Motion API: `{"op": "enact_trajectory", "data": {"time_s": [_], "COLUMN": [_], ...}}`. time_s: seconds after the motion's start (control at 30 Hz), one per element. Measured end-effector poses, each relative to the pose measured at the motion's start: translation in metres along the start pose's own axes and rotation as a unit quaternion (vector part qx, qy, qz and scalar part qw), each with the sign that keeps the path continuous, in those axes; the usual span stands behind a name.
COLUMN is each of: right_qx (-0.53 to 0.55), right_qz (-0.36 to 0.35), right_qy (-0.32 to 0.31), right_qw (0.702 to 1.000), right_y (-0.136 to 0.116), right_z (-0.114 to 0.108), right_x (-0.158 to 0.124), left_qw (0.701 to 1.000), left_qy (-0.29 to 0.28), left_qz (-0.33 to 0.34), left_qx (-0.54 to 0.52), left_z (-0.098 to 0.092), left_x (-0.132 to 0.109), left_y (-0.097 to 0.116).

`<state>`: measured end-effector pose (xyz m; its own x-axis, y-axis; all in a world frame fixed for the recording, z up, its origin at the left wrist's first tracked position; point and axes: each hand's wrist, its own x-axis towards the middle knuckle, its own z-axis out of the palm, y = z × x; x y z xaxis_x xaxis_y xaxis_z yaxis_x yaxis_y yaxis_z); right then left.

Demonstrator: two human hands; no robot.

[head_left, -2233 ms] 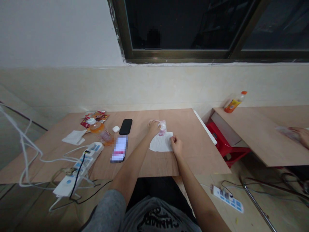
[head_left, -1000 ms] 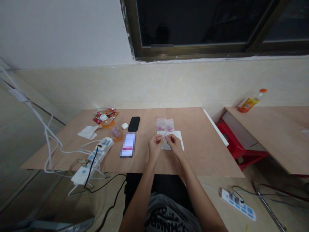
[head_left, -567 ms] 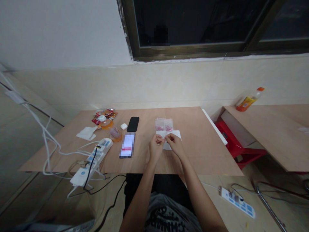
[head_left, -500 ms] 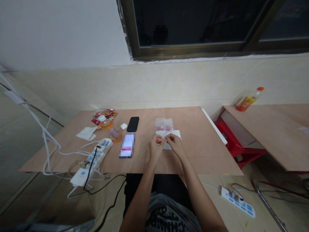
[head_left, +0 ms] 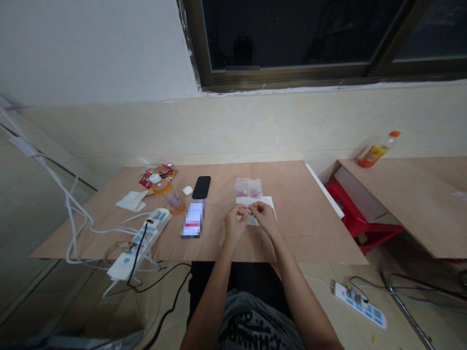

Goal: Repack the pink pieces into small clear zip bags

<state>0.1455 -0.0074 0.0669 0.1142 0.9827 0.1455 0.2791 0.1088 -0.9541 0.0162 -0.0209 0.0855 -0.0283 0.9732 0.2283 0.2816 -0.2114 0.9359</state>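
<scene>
- Both the left hand (head_left: 233, 221) and the right hand (head_left: 263, 218) sit close together over the near edge of a sheet of white paper (head_left: 265, 203), not clamped on any larger object.
- Each hand is drawn into a pinch, with thumb and fingers nearly closed and the fingertips just apart; whatever they may pinch is too small to make out.
- Two small clear plastic bags (head_left: 248, 187) with pink contents lie side by side just beyond the hands, at the far edge of the sheet.
- The sheet lies flat on the wooden table (head_left: 302, 228), a little right of its middle.
- Left of the hands lie a phone with a blurred screen (head_left: 192, 219) and a black phone (head_left: 201, 187), with a white earbud case (head_left: 187, 190) beside it.
- Further left are an orange drink bottle (head_left: 162, 189) on its side, a tissue (head_left: 131, 200), snack packets (head_left: 160, 171) and a white power strip (head_left: 140, 240).
- To the right, a red stool (head_left: 350, 194) stands below a second table (head_left: 401, 204) that carries a yellow bottle (head_left: 374, 155).
</scene>
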Motion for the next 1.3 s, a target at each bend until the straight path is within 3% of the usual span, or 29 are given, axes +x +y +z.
{"op": "enact_trajectory", "data": {"time_s": [0.23,0.4,0.67,0.87,1.3], "right_qx": [0.059,0.085,0.023,-0.061,-0.202], "right_qz": [0.0,-0.029,-0.067,-0.062,-0.02], "right_qy": [0.01,-0.021,-0.048,-0.047,0.048], "right_qw": [0.998,0.996,0.996,0.995,0.978], "right_y": [-0.001,-0.008,-0.012,-0.013,-0.015], "right_z": [0.001,-0.004,-0.009,-0.012,-0.008], "right_x": [-0.002,-0.004,-0.006,-0.009,-0.01], "left_qw": [0.998,0.998,0.997,0.996,0.963], "left_qy": [0.007,-0.038,-0.048,-0.072,0.018], "left_qz": [0.044,0.0,-0.01,0.029,0.078], "left_qx": [0.034,-0.055,-0.055,0.046,0.256], "left_z": [0.003,0.001,-0.004,-0.008,-0.004], "left_x": [-0.002,0.0,0.003,0.0,-0.005], "left_y": [-0.006,-0.007,-0.004,0.004,0.019]}}
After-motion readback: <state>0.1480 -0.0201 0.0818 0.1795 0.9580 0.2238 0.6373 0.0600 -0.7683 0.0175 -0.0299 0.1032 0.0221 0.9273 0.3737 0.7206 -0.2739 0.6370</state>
